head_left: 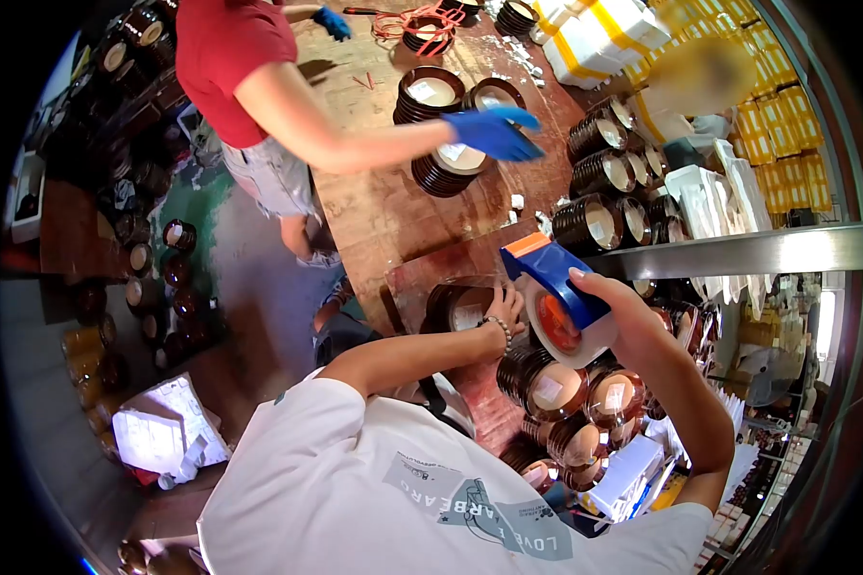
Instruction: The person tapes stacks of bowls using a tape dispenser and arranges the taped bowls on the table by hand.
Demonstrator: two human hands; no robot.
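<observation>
My right hand (609, 302) grips a blue tape dispenser (558, 271) with an orange front edge and a large roll of tape. Close beside it, my left hand (504, 311), with a beaded bracelet at the wrist, has its fingers bent over the right side of a stack of brown-rimmed dishes (451, 305). Clear plastic film (408, 292) seems to cover this stack, and a pale label shows inside. The dispenser's front end is just above and right of my left fingers. Whether tape touches the film cannot be made out.
Across the wooden table (369, 206), a co-worker's blue-gloved hand (494, 134) is over several dish stacks (431, 88). More stacks (545, 383) crowd the right side below a metal bar (738, 251). White foam boxes (594, 43) stand at the far right.
</observation>
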